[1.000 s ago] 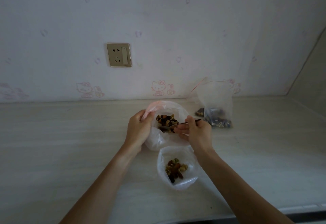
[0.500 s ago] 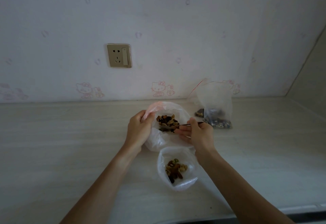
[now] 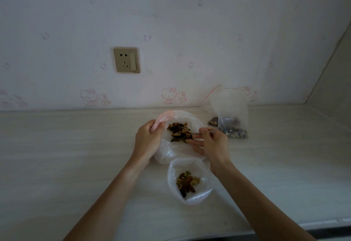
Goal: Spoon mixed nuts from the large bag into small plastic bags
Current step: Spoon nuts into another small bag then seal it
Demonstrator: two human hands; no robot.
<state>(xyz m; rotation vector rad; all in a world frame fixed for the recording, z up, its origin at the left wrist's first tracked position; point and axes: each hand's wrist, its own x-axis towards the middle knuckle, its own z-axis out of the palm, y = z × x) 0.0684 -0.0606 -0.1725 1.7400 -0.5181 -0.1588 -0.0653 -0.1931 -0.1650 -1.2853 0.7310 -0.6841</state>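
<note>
- The left hand grips the pink-tinted rim of the large bag, holding it open on the tabletop.
- The right hand pinches a metal spoon, its bowl among the mixed nuts inside.
- A small plastic bag holding some nuts lies just in front of the large bag.
- A red-sealed zip bag stands beside the wall.
</note>
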